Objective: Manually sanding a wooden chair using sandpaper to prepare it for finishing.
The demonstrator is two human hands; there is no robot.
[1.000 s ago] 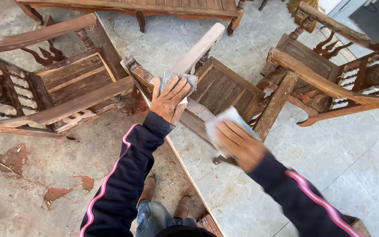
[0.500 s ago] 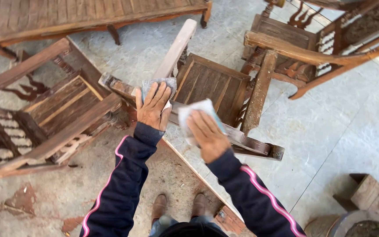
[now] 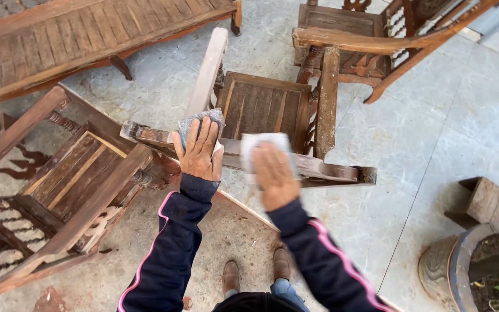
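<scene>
An old wooden armchair stands in front of me, its top back rail running across under both hands. My left hand presses a grey sanding sheet flat on the left part of that rail. My right hand, blurred by motion, holds a white sanding sheet against the rail's middle. Both arms wear dark sleeves with pink stripes.
A second wooden armchair stands at the left, a third at the upper right, and a slatted wooden bench at the top left. A round planter and a wood block sit at the lower right. My shoes rest on the tiled floor.
My view has swung so the chair sits more square in front of me. My right hand has slid the white sheet leftward along the rail; my left hand stays on the grey sheet.
</scene>
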